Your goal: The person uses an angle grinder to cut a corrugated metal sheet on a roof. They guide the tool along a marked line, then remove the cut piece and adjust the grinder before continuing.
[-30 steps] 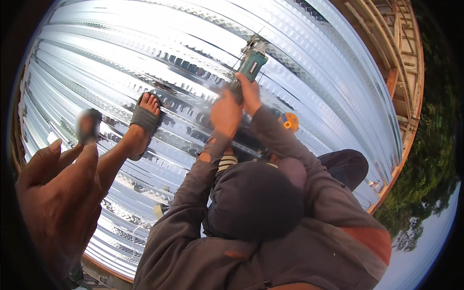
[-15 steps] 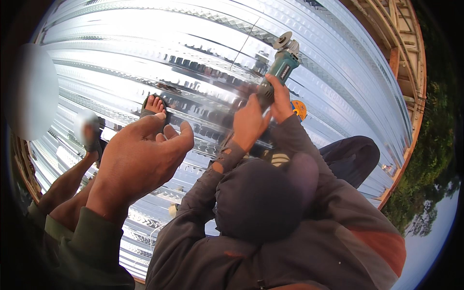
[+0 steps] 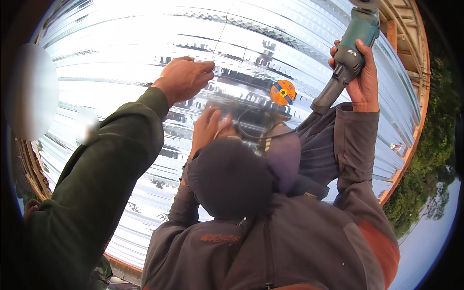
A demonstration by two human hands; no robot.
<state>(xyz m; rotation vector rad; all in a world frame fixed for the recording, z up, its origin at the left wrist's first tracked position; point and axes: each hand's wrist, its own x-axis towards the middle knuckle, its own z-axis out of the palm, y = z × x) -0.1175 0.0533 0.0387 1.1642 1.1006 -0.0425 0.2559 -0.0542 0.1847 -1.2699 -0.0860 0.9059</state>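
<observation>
My right hand point(image 3: 362, 82) grips a teal and black angle grinder point(image 3: 357, 31), raised at the upper right with its head at the frame's edge. My left hand point(image 3: 208, 123) is low near the centre, fingers loosely apart and partly hidden behind a dark rounded fabric shape point(image 3: 227, 174) above my jacket. An orange disc point(image 3: 278, 96) lies on the shiny ribbed metal sheets point(image 3: 116, 38) between my hands. A black cable loops below it. At left, a co-worker's hand point(image 3: 181, 79) in a green sleeve hovers over or touches the sheet near a thin dark line, fingers curled.
A timber structure point(image 3: 401, 34) edges the sheets along the upper right, with trees point(image 3: 415, 188) and sky beyond. A co-worker's green-sleeved arm point(image 3: 111, 154) crosses the left side. More wooden edging curves along the far left.
The grinder has moved right and up, now in my right hand alone. My left hand has let go and dropped lower. The co-worker's hand has moved up and right across the sheet.
</observation>
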